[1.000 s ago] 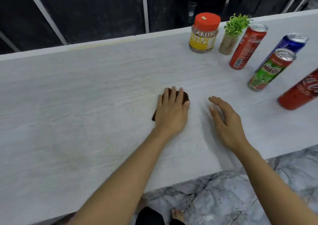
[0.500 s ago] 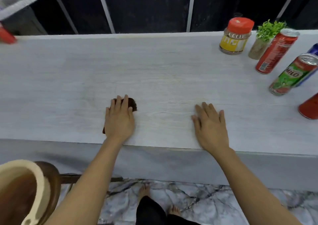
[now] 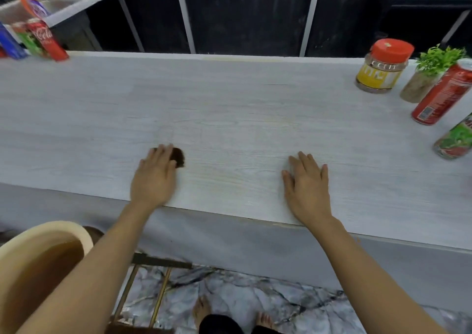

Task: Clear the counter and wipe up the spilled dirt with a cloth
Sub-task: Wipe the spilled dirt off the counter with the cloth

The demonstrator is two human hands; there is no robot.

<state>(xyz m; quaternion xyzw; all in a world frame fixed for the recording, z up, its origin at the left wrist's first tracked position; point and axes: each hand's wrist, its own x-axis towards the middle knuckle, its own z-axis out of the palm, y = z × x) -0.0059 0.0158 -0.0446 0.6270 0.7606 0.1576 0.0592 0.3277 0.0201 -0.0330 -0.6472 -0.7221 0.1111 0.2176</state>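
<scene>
My left hand (image 3: 154,177) lies flat on a dark brown cloth (image 3: 178,156) near the front edge of the pale wood-grain counter (image 3: 242,119), its fingers straight. Most of the cloth is hidden under the palm and only its far right corner shows. My right hand (image 3: 307,184) rests flat on the bare counter to the right, fingers spread, holding nothing. No loose dirt is plainly visible on the surface.
At the right end stand a jar with an orange lid (image 3: 383,66), a small potted plant (image 3: 429,74), a red can (image 3: 444,94) and a green Milo can (image 3: 456,142). More cans (image 3: 44,39) stand at the far left. A cream basin (image 3: 38,264) sits below left.
My left hand has slid the cloth leftward along the counter, and the view has swung left with it. My right hand went from curled and raised to flat on the counter.
</scene>
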